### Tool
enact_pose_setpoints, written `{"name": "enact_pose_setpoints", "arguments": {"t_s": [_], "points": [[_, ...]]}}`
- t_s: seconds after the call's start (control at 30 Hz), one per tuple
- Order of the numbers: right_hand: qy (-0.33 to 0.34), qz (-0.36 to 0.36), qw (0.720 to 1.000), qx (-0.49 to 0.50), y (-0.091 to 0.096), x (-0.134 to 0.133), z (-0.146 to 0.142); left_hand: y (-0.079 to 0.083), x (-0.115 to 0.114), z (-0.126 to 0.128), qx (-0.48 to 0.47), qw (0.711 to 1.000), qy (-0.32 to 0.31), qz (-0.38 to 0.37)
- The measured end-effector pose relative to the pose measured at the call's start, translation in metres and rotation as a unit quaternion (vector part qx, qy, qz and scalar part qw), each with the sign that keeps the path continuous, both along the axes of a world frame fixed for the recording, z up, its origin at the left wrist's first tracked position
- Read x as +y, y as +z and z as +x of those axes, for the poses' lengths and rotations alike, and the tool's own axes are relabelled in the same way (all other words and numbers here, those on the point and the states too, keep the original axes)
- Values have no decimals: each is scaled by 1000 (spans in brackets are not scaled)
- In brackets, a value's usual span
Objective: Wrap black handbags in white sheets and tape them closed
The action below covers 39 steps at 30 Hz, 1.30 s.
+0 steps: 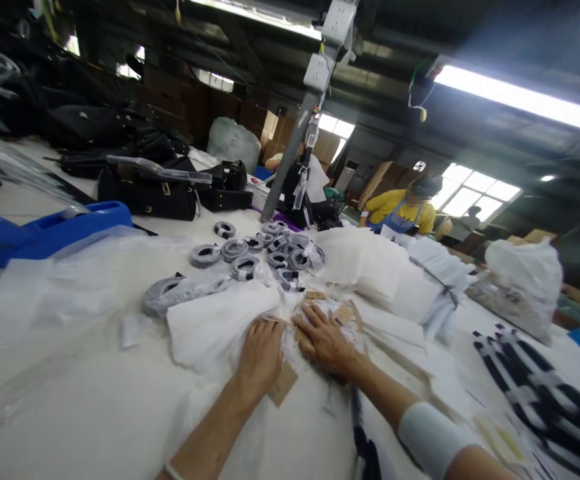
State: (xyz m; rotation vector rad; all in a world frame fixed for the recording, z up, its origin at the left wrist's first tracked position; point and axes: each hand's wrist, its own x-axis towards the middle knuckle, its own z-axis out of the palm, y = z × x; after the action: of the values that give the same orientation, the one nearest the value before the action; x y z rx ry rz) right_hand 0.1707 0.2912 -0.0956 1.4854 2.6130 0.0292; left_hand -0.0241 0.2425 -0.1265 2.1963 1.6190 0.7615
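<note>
My left hand (263, 350) is closed, its fingers bent down over white sheets and card near the table's middle. What they hold, if anything, is hidden beneath them. A brown card tag (284, 385) pokes out by its palm side. Just to the right, my right hand (326, 339) lies with fingers stretched and slightly apart on a heap of brown card tags (346, 313) mixed with white strings or paper. A white sheet (220, 319) spreads left of both hands. Beyond the hands sit several coiled grey straps (245, 267).
A blue tape dispenser (60, 233) stands at left, before black handbags (145, 197). Stacked white sheets (370, 263) lie to the right, with black straps (535, 393) farther right. A metal post (287, 157) rises behind the coils. A person in yellow (395, 207) works beyond.
</note>
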Motion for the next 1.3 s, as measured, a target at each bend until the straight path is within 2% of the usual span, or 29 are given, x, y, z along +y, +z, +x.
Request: {"name": "enact_pose_setpoints", "arguments": {"t_s": [0.2, 0.33, 0.47, 0.7, 0.8, 0.97, 1.07, 1.23, 1.3], "points": [[-100, 49, 993, -24, -2, 74, 24, -3, 1, 0, 57, 998, 4, -25], [-130, 57, 990, -8, 2, 99, 27, -2, 1, 0, 66, 998, 6, -22], [-103, 40, 994, 0, 11, 89, 21, 1, 0, 0, 60, 998, 11, -13], [-7, 26, 999, 34, 28, 37, -3, 10, 0, -4, 41, 999, 13, 1], [-25, 49, 996, 68, 41, 31, -9, 12, 0, -4, 30, 999, 29, 5], [-109, 88, 983, 120, 62, 47, -9, 14, 0, -3, 15, 998, 53, 5], [-119, 57, 985, 114, 57, 53, -7, 14, 1, -2, 7, 998, 56, 4], [-85, 8, 992, 98, 25, 46, -5, 13, 3, -1, -6, 999, 53, -2], [-90, 7, 990, 109, 19, 44, -6, 12, 3, -1, -10, 999, 50, -5]]}}
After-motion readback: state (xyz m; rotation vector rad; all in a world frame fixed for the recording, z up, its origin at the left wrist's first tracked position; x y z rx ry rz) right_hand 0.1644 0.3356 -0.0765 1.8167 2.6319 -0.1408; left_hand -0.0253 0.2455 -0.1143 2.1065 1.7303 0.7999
